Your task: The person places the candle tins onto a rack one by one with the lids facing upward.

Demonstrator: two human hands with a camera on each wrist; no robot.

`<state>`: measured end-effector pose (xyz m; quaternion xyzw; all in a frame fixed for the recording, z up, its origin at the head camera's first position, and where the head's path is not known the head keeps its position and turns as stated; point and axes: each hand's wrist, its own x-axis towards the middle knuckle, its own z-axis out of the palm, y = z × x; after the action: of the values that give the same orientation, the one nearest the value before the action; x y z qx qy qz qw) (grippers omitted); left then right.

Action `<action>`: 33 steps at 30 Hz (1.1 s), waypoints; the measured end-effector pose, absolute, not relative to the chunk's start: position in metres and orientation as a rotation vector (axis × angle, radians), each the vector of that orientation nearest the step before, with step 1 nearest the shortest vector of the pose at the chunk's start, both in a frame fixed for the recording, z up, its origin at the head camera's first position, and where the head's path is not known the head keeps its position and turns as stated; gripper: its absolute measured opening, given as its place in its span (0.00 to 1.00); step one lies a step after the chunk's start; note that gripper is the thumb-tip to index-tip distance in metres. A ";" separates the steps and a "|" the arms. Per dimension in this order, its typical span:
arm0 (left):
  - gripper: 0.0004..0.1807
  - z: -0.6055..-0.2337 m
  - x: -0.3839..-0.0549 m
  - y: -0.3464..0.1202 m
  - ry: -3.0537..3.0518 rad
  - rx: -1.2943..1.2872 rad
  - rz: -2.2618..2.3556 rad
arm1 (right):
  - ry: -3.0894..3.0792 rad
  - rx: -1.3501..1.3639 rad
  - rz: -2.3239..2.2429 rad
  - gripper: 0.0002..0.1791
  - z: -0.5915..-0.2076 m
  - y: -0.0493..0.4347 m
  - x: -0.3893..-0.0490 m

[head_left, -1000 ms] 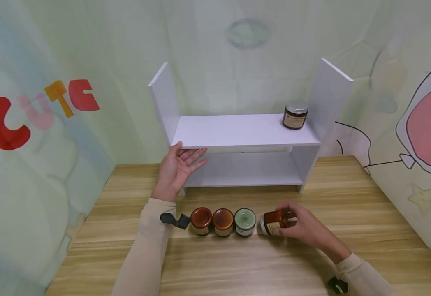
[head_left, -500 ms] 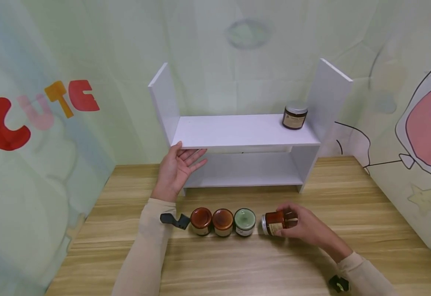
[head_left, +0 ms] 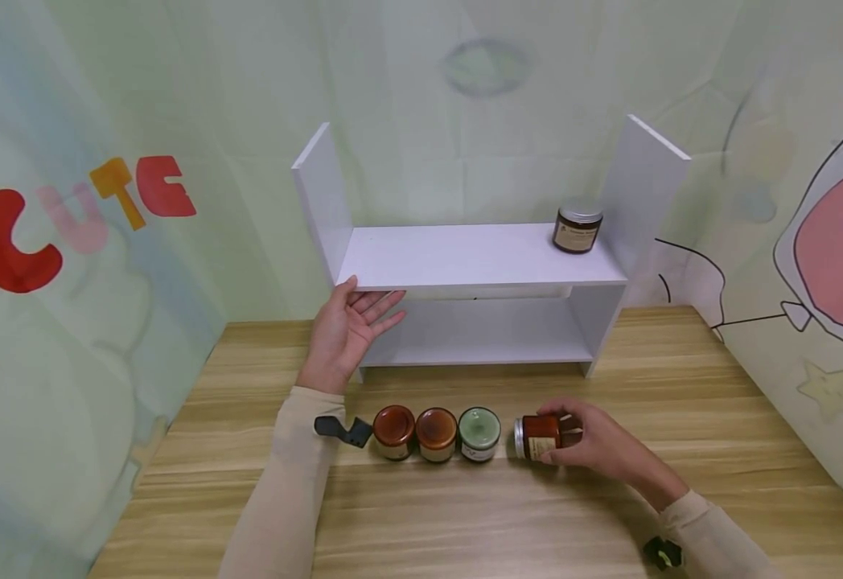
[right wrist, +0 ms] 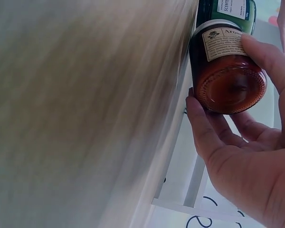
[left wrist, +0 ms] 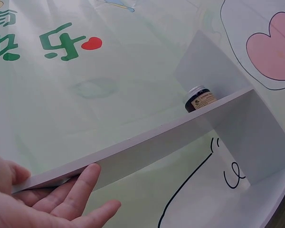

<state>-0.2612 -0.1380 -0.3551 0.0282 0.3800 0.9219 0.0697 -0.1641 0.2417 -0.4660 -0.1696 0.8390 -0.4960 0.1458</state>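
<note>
My right hand [head_left: 588, 442] holds an amber glass candle jar [head_left: 540, 437] between thumb and fingers. The jar lies tilted on its side, silver lid pointing left; its ribbed glass base faces the camera in the right wrist view. To its left, a green jar [head_left: 479, 434] and two amber jars [head_left: 436, 435] stand in a row, glass bases up. My left hand [head_left: 345, 334] grips the left front edge of the white shelf [head_left: 458, 256], thumb on top and fingers spread beneath the board. At the upper board's right end stands a dark labelled jar [head_left: 577, 227] with a silver lid.
The two-tier shelf has upright side panels and a lower board [head_left: 479, 334]. It stands at the back of a wooden table [head_left: 465, 523]. A printed cloth backdrop [head_left: 407, 96] hangs behind and along both sides.
My right hand has turned the amber jar slightly and shifted it a little to the right, away from the green jar. My left hand stays in place on the shelf.
</note>
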 end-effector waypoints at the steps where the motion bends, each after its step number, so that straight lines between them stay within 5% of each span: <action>1: 0.17 -0.355 -0.261 -0.138 1.138 0.087 2.773 | 2.420 -0.493 -1.424 0.36 -0.466 0.242 -0.164; 33: 0.17 -0.357 -0.262 -0.138 1.146 0.086 2.776 | 2.402 -0.589 -1.350 0.35 -0.467 0.244 -0.169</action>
<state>-0.2620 -0.1384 -0.3566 0.0286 0.3805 0.9218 0.0687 -0.1695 0.2439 -0.4666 -0.2064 0.8413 -0.4729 0.1611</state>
